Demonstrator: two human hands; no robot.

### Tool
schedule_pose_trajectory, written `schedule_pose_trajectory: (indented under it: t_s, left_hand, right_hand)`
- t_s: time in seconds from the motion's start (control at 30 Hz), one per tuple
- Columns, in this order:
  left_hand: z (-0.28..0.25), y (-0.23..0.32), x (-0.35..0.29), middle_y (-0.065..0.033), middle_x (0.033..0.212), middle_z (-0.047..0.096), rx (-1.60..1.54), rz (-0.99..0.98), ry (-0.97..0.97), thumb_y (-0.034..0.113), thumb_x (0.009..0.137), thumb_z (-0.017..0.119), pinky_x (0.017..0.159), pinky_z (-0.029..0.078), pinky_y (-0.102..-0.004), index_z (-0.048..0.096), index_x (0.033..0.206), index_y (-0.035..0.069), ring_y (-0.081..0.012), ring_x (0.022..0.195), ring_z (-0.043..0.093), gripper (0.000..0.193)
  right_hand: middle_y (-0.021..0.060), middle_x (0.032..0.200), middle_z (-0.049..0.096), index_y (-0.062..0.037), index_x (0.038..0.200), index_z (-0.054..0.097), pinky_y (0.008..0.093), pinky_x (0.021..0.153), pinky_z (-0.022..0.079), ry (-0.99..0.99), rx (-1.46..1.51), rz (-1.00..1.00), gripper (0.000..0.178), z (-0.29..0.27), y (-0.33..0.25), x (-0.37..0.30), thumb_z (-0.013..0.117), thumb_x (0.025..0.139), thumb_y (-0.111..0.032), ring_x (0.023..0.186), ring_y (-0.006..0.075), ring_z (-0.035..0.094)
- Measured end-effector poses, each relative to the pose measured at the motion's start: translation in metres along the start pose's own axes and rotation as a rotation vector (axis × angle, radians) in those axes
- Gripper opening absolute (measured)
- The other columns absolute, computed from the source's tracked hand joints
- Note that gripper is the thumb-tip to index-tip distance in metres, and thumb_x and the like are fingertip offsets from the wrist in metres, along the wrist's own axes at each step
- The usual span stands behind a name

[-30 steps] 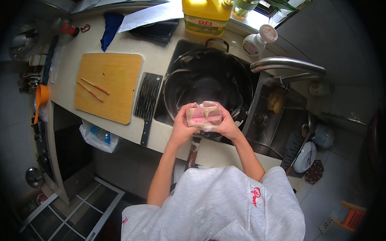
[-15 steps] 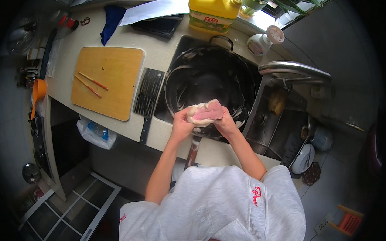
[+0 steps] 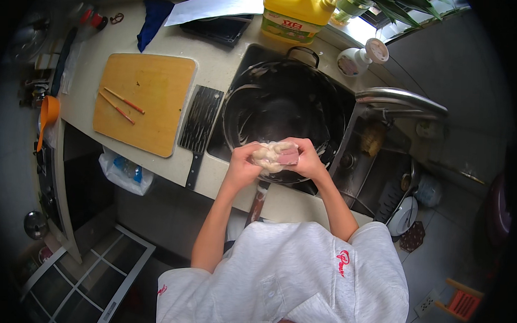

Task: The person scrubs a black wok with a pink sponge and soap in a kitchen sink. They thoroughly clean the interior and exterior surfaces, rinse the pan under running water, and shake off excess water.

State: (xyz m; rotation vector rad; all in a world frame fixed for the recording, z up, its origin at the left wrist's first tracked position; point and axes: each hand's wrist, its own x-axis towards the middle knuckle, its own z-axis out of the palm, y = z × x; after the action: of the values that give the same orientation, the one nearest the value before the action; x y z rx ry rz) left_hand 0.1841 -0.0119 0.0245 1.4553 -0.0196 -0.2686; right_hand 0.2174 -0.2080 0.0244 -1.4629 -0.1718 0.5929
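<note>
- Foamy pink sponge (image 3: 289,157): over the black pan's (image 3: 286,102) near side.
- Left hand (image 3: 245,162): pinching the sponge's left end; slick suds (image 3: 267,158) might make it slip.
- Right hand (image 3: 309,159): pinching its right end; hard squeezing might splatter suds.

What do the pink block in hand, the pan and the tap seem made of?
Pink block: probably sponge foam, matte, going by its dull face beside white suds. Pan: likely metal, dark and glossy inside, by its highlights; any coating is unclear. Tap: polished metal, perhaps steel or chrome, from its silvery shine.
</note>
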Motion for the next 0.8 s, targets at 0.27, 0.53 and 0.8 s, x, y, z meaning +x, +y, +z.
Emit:
schedule_pose_trajectory:
  t_s: [0.27,0.53,0.8]
  left_hand:
    - [0.018,-0.026,-0.006,-0.0029,0.087,0.065,-0.590,-0.178,0.177,0.005,0.084,0.062,0.070,0.050,-0.0233,0.062,0.102,0.002,-0.0107,0.078,0.062,0.019]
    - [0.038,-0.011,0.018,-0.0090,0.111,0.062,-0.684,-0.112,0.385,0.012,0.093,0.057,0.091,0.048,-0.0301,0.055,0.117,-0.001,-0.0160,0.104,0.059,0.028]
    - [0.030,-0.010,0.004,-0.0072,0.123,0.054,-0.216,-0.204,0.176,0.007,0.073,0.077,0.088,0.047,-0.0297,0.052,0.125,0.003,-0.0141,0.104,0.056,0.057]
  right_hand:
    - [0.0046,0.074,0.062,-0.0017,0.096,0.061,0.0183,0.036,0.037,0.227,0.589,0.079,0.019,0.032,0.006,0.003,0.060,0.088,-0.018,0.048,0.0075,0.054]
    - [0.0067,0.126,0.050,-0.0082,0.132,0.041,0.0387,0.106,0.033,0.254,0.936,0.013,0.053,0.031,0.008,0.013,0.061,0.088,-0.031,0.120,0.0191,0.046]
    - [0.0089,0.120,0.052,-0.0097,0.135,0.038,0.0393,0.098,0.044,0.059,1.182,-0.012,0.049,-0.011,0.038,0.004,0.055,0.090,-0.014,0.109,0.0237,0.055]
